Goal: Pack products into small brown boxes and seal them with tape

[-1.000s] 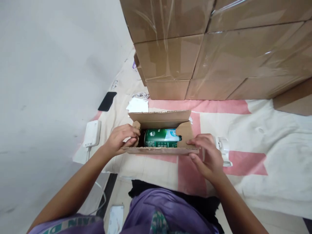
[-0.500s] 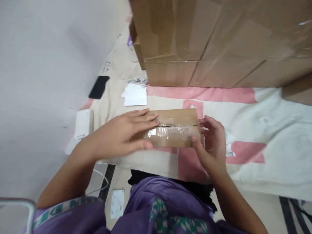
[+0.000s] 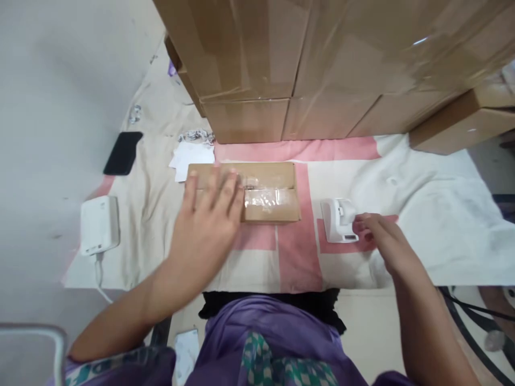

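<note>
A small brown cardboard box (image 3: 273,206) lies lengthwise on the cloth, with shiny clear tape across its middle seam. My left hand (image 3: 207,230) rests palm down over the box's left half, fingers spread and stretched out. To the right of the box sits a small white tape dispenser (image 3: 332,222). Beside its right side is my right hand (image 3: 386,241), fingers loosely curled and holding nothing. Whether the fingertips touch the dispenser I cannot tell.
Large taped cardboard boxes (image 3: 249,120) stand along the back, and another carton (image 3: 446,126) at the right. White papers (image 3: 195,155), a black phone (image 3: 123,153) and a white box-shaped device (image 3: 96,225) with a cable lie at the left by the wall.
My right hand has let go of the box's right end and moved right to the tape dispenser. My left hand now lies flatter on the box. The view has shifted right.
</note>
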Motion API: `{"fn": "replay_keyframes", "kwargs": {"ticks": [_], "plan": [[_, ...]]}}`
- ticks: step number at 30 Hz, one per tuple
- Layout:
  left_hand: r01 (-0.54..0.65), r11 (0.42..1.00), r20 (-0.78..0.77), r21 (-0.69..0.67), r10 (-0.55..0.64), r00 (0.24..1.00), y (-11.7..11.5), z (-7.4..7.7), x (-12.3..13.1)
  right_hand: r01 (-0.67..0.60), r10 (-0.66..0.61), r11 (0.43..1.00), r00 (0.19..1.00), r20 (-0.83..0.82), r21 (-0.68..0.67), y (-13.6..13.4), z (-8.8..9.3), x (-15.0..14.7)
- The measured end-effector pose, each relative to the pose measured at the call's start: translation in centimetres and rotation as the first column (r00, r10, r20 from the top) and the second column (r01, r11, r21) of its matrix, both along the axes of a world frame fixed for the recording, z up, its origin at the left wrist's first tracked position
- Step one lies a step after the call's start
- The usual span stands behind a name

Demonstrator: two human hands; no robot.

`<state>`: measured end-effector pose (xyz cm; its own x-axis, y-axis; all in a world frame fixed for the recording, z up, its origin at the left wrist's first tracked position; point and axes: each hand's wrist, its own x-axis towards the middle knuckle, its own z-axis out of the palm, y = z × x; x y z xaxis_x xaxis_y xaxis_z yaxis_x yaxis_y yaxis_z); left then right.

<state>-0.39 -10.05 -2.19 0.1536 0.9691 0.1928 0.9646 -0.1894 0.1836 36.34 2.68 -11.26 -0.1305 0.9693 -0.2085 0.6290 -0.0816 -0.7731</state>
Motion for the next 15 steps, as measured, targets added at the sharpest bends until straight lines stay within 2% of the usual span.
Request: {"fn": "replay_keyframes", "kwargs": {"ticks": [1, 2, 3, 4, 6, 8, 11, 15], "plan": [[0.08, 0.994, 0.05, 0.08, -0.085, 0.995, -0.2, -0.7, 2.2, 0.02, -0.02, 0.998, 1.0, -0.013, -0.065, 0.0, 0.1, -0.2], [0.229, 0.957, 0.104, 0.18, -0.25, 0.963, -0.1, -1.6, 4.6, 0.057, -0.061, 0.989, 0.998, -0.023, -0.138, -0.1, 0.4, -0.5], [0.376, 0.902, 0.143, 0.213, -0.409, 0.901, 0.2, -2.8, 7.1, 0.091, -0.101, 0.975, 0.994, -0.037, -0.201, -0.3, 0.7, -0.8], [0.447, 0.868, 0.189, 0.215, -0.486, 0.853, 1.0, -4.2, 9.6, 0.101, -0.118, 0.967, 0.991, -0.061, -0.235, -0.4, 1.1, -1.0], [0.462, 0.871, 0.252, 0.167, -0.49, 0.834, 3.4, -7.1, 13.5, 0.113, -0.151, 0.954, 0.981, -0.118, -0.277, -0.7, 1.6, -1.1], [0.428, 0.898, 0.301, 0.1, -0.437, 0.848, 6.3, -9.6, 15.6, 0.13, -0.186, 0.943, 0.969, -0.163, -0.307, -0.9, 1.7, -0.8], [0.441, 0.897, 0.345, 0.035, -0.425, 0.837, 9.6, -11.9, 16.0, 0.143, -0.22, 0.93, 0.955, -0.201, -0.339, -1.1, 1.4, 0.0], [0.42, 0.908, 0.503, 0.013, -0.369, 0.781, 10.7, -13.3, 15.6, 0.083, -0.21, 0.924, 0.927, -0.311, -0.374, -1.4, 1.1, 0.0]]}}
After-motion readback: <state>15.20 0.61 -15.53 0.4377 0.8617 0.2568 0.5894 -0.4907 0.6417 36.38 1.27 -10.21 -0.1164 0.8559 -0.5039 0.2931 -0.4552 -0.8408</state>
